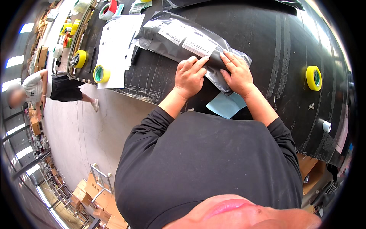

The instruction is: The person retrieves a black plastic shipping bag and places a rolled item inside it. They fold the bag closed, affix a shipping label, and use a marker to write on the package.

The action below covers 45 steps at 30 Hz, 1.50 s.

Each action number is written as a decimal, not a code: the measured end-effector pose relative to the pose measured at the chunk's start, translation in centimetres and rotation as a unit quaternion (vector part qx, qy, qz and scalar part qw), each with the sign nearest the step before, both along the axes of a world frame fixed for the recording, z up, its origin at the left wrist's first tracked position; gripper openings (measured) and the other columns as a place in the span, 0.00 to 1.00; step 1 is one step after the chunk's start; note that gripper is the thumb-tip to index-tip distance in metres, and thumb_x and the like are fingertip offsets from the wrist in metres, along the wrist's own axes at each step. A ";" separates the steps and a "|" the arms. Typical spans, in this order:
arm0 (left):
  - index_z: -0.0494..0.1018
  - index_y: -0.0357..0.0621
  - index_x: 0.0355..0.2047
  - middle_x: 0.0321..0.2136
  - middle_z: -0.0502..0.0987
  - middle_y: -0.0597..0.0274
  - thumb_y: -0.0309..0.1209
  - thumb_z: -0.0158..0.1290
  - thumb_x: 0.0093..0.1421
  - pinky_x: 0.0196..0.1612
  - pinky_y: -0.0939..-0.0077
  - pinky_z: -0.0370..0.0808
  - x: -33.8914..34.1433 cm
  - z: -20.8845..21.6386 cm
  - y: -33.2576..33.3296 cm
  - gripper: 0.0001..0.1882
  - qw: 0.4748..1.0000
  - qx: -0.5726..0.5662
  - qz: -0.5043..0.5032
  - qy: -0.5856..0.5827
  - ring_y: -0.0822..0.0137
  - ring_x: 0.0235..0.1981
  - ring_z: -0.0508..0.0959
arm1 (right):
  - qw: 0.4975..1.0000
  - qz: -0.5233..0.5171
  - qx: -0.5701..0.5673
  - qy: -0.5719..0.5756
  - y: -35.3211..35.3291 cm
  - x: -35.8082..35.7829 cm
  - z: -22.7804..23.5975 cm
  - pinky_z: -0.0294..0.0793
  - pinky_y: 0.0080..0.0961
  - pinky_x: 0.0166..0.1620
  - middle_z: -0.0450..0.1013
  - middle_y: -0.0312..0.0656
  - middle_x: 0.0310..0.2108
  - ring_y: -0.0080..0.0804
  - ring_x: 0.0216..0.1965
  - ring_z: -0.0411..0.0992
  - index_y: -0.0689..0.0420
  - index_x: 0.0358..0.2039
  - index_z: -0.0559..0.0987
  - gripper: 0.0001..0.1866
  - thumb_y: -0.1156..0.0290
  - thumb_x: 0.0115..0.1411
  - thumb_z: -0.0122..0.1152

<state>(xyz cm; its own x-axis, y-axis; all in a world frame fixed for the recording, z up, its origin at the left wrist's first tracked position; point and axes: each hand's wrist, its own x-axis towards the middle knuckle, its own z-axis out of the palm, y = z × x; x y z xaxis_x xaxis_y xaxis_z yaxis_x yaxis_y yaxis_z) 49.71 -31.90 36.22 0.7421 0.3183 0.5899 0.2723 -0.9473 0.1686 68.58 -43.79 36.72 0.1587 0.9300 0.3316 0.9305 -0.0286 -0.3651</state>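
Note:
A grey plastic mailing bag with a bulky content lies on the black table, two white printed labels on its top. My left hand is at its near edge, most fingers curled and the index finger reaching onto the label's near corner. To its right, my right hand rests on the bag's right end with fingers stretched out and the thumb apart. Between the hands a crumpled fold of the bag hangs toward me. Just below it a light blue sheet lies at the table edge.
White paper sheets and a black marker lie left of the bag. Yellow tape rolls stand at the left, another tape roll at the right. A person is beyond the left table edge. Cardboard boxes stand on the floor.

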 end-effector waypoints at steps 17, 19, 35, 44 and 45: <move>0.75 0.48 0.23 0.53 0.76 0.64 0.25 0.53 0.45 0.54 0.65 0.64 -0.3 -1.3 -2.7 0.04 0.997 -0.050 0.056 0.009 0.62 0.49 0.73 | 0.999 0.002 0.005 0.039 0.5 0.7 -0.2 0.66 0.38 0.59 0.71 0.43 0.58 0.43 0.56 0.70 0.53 0.55 0.76 0.26 0.64 0.55 0.64; 0.75 0.47 0.27 0.53 0.76 0.62 0.26 0.53 0.46 0.58 0.62 0.63 -0.5 -1.4 -3.1 0.06 0.996 -0.061 0.062 0.029 0.62 0.52 0.72 | 0.999 0.002 -0.030 -0.009 0.9 0.8 0.4 0.67 0.38 0.59 0.71 0.43 0.58 0.43 0.56 0.70 0.53 0.55 0.77 0.25 0.64 0.55 0.64; 0.76 0.47 0.28 0.55 0.75 0.65 0.27 0.54 0.47 0.62 0.60 0.59 -1.4 -2.5 -4.1 0.06 0.994 -0.074 0.083 0.011 0.63 0.55 0.70 | 0.992 0.081 0.037 -0.093 3.6 -0.2 1.1 0.70 0.36 0.52 0.70 0.39 0.44 0.42 0.48 0.67 0.45 0.47 0.82 0.19 0.71 0.53 0.63; 0.74 0.44 0.23 0.53 0.77 0.54 0.29 0.52 0.51 0.57 0.62 0.64 0.1 -1.2 -2.8 0.04 0.995 -0.087 0.046 -0.019 0.64 0.44 0.77 | 0.995 0.083 0.037 -0.043 3.6 0.3 0.9 0.69 0.36 0.53 0.70 0.40 0.45 0.42 0.48 0.67 0.44 0.47 0.82 0.20 0.72 0.52 0.63; 0.74 0.44 0.23 0.53 0.77 0.53 0.30 0.52 0.52 0.57 0.62 0.65 0.2 -1.5 -2.7 0.05 0.995 -0.092 0.045 -0.014 0.64 0.44 0.77 | 0.995 0.083 0.040 -0.042 3.6 0.3 0.8 0.69 0.36 0.53 0.70 0.40 0.45 0.42 0.48 0.67 0.44 0.47 0.82 0.20 0.72 0.53 0.63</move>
<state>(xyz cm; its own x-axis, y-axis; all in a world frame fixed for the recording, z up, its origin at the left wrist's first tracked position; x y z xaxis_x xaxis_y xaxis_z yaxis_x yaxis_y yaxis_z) 49.92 -34.60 34.76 0.6898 0.4866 0.5361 0.3464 -0.8720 0.3458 68.93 -40.14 37.55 -0.0269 0.9115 0.4105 0.9475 0.1542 -0.2803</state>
